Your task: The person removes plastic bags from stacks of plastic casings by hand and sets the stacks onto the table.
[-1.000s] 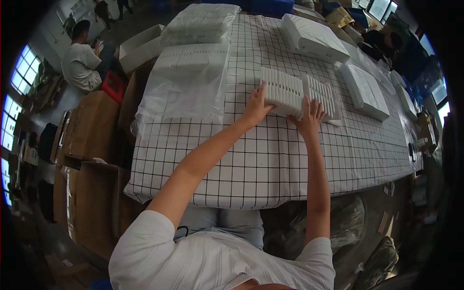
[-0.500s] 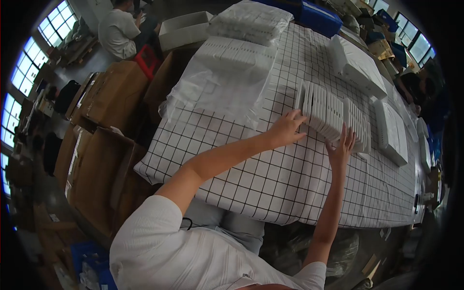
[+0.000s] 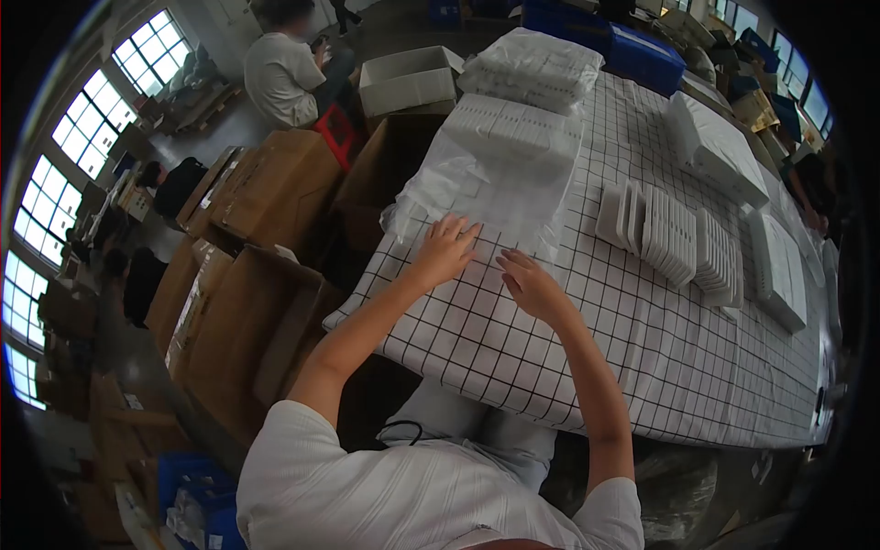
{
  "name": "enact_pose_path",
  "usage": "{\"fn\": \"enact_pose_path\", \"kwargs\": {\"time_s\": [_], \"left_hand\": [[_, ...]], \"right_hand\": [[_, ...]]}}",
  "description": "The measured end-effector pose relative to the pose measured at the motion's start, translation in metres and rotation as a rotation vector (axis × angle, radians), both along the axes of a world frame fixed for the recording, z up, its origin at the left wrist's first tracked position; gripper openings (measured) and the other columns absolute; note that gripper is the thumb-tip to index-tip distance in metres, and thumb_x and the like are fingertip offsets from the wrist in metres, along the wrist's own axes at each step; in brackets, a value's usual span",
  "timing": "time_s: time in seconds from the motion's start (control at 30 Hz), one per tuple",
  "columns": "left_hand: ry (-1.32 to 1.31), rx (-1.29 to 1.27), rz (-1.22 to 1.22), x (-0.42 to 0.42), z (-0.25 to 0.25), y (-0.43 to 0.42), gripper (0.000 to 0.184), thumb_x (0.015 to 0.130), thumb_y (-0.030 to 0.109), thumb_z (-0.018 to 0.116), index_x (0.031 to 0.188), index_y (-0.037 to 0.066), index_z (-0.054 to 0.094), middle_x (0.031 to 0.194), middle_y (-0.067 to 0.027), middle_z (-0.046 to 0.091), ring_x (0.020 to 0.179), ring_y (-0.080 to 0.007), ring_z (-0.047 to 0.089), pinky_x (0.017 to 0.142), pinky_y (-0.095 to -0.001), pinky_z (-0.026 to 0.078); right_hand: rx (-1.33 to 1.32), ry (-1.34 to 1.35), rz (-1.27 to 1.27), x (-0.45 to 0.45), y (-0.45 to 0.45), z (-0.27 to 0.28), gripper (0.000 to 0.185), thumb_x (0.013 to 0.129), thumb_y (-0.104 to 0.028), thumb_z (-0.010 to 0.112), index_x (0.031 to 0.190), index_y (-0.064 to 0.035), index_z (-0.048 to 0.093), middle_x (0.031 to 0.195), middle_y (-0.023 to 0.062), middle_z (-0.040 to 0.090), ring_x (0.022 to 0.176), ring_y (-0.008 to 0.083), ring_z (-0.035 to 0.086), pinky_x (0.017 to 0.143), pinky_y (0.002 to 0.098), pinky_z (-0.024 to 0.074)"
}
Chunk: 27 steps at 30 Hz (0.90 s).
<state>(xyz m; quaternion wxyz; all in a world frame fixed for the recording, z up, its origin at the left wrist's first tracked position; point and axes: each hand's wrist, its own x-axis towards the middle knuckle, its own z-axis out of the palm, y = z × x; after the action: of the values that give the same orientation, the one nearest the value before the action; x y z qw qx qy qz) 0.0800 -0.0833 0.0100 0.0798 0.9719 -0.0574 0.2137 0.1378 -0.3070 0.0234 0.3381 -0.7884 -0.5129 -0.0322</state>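
One large, clear, crinkled plastic bag (image 3: 515, 209) lay on the table (image 3: 495, 344), its slack near end toward the person and its far part over a packed row of thin white pieces (image 3: 518, 126). Its film looked light, limp and slippery, probably best pinched at the two near corners or gathered in a fold. Singly, the pieces seemed light and stiff; as a block they would likely have weighed more and slid apart unless pressed from both ends.

Two hands were at the bag's near end, apart from each other and gripping nothing: the left hand (image 3: 445, 249) had its fingers spread by the near left corner, and the right hand (image 3: 532, 286) was over the black-and-white checked cloth with fingers loosely bent. Whether the left fingertips met the film could not be told.

Beyond the bag sat one plump bundle in clear wrap (image 3: 533, 71). To its right stood two groups of flat white upright pieces (image 3: 667, 236), overlapped too closely to count, then two white slab-shaped packs (image 3: 717, 151). Farther out were two blue bins (image 3: 646, 60), one open white box (image 3: 410, 92), at least two brown cardboard boxes (image 3: 280, 183) and one seated person in a white shirt (image 3: 282, 81).
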Motion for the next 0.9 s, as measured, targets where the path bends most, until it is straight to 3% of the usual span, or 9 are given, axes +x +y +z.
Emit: {"fn": "enact_pose_path", "kwargs": {"time_s": [0.13, 0.2, 0.33, 0.4, 0.53, 0.6, 0.7, 0.83, 0.9], "left_hand": [[-0.146, 0.124, 0.015, 0.01, -0.008, 0.027, 0.038, 0.086, 0.025, 0.066, 0.122, 0.015, 0.062, 0.14, -0.0133, 0.043, 0.132, -0.0375, 0.035, 0.109, -0.0552, 0.026], [-0.183, 0.182, 0.076, 0.01, -0.003, 0.039, 0.044, 0.083, 0.023, 0.068, 0.126, 0.017, 0.059, 0.139, -0.0135, 0.045, 0.13, -0.0379, 0.037, 0.11, -0.0563, 0.024], [-0.195, 0.13, 0.016, 0.018, 0.004, 0.053, 0.049, 0.079, 0.018, 0.071, 0.127, 0.015, 0.057, 0.135, -0.0136, 0.047, 0.129, -0.0354, 0.038, 0.11, -0.0552, 0.025], [-0.355, 0.114, -0.034, 0.021, 0.015, 0.057, 0.046, 0.077, 0.012, 0.071, 0.121, 0.012, 0.059, 0.129, -0.0116, 0.049, 0.124, -0.0314, 0.044, 0.107, -0.0518, 0.031], [-0.484, 0.139, 0.044, 0.031, 0.026, 0.079, 0.037, 0.078, 0.007, 0.07, 0.114, 0.009, 0.061, 0.116, -0.0081, 0.055, 0.112, -0.0265, 0.052, 0.099, -0.046, 0.039], [-0.452, 0.133, 0.017, 0.033, 0.022, 0.088, 0.028, 0.081, 0.005, 0.067, 0.109, 0.008, 0.062, 0.104, -0.0057, 0.059, 0.1, -0.0237, 0.057, 0.091, -0.04, 0.044], [-0.525, 0.103, 0.009, 0.029, 0.032, 0.084, 0.022, 0.084, 0.005, 0.065, 0.106, 0.007, 0.062, 0.098, -0.0045, 0.06, 0.096, -0.0224, 0.058, 0.087, -0.0368, 0.047], [-0.539, 0.073, 0.011, 0.015, 0.04, 0.083, 0.018, 0.087, 0.005, 0.063, 0.105, 0.005, 0.063, 0.1, -0.0049, 0.06, 0.097, -0.0229, 0.058, 0.086, -0.0355, 0.048], [-0.535, 0.084, 0.02, 0.008, 0.042, 0.082, 0.025, 0.084, 0.003, 0.064, 0.108, 0.005, 0.06, 0.102, -0.0062, 0.058, 0.098, -0.024, 0.057, 0.088, -0.0376, 0.048]], "right_hand": [[-0.045, -0.102, -0.144, 0.012, 0.041, -0.03, 0.033, 0.089, -0.009, 0.057, 0.119, 0.0039, 0.056, 0.135, 0.0239, 0.047, 0.132, 0.0411, 0.038, 0.105, 0.0463, 0.0368], [-0.1, -0.368, -0.371, 0.014, 0.05, -0.033, 0.05, 0.082, -0.01, 0.064, 0.126, 0.0057, 0.049, 0.138, 0.0287, 0.038, 0.132, 0.0466, 0.032, 0.104, 0.0528, 0.0348], [0.1, -0.373, -0.448, 0.016, 0.059, -0.01, 0.066, 0.08, -0.011, 0.066, 0.138, 0.0035, 0.037, 0.139, 0.0314, 0.033, 0.132, 0.0503, 0.03, 0.104, 0.0575, 0.0321], [0.123, -0.257, -0.59, 0.006, 0.059, 0.006, 0.075, 0.08, -0.009, 0.067, 0.143, 0.0024, 0.028, 0.142, 0.0327, 0.028, 0.133, 0.0503, 0.028, 0.105, 0.0574, 0.0317], [0.119, -0.36, -0.709, -0.011, 0.056, 0.016, 0.071, 0.081, -0.006, 0.065, 0.143, 0.0027, 0.03, 0.143, 0.0334, 0.029, 0.133, 0.0507, 0.029, 0.105, 0.0551, 0.0329], [0.195, -0.17, -0.441, -0.001, 0.058, -0.012, 0.063, 0.085, -0.006, 0.062, 0.141, 0.0033, 0.033, 0.14, 0.0345, 0.035, 0.132, 0.05, 0.032, 0.106, 0.0522, 0.0349], [0.031, -0.146, -0.394, 0.017, 0.07, -0.04, 0.051, 0.091, -0.012, 0.055, 0.136, 0.0038, 0.039, 0.139, 0.0308, 0.04, 0.132, 0.0471, 0.034, 0.106, 0.0495, 0.0364], [-0.091, 0.075, -0.51, 0.065, 0.097, -0.035, 0.046, 0.092, -0.016, 0.052, 0.134, 0.0013, 0.043, 0.138, 0.0271, 0.042, 0.131, 0.0445, 0.037, 0.106, 0.0463, 0.0367], [-0.19, -0.01, -0.544, 0.106, 0.107, -0.037, 0.048, 0.09, -0.016, 0.055, 0.133, 0.0006, 0.044, 0.136, 0.0265, 0.044, 0.128, 0.0443, 0.04, 0.104, 0.0455, 0.0385]]}}
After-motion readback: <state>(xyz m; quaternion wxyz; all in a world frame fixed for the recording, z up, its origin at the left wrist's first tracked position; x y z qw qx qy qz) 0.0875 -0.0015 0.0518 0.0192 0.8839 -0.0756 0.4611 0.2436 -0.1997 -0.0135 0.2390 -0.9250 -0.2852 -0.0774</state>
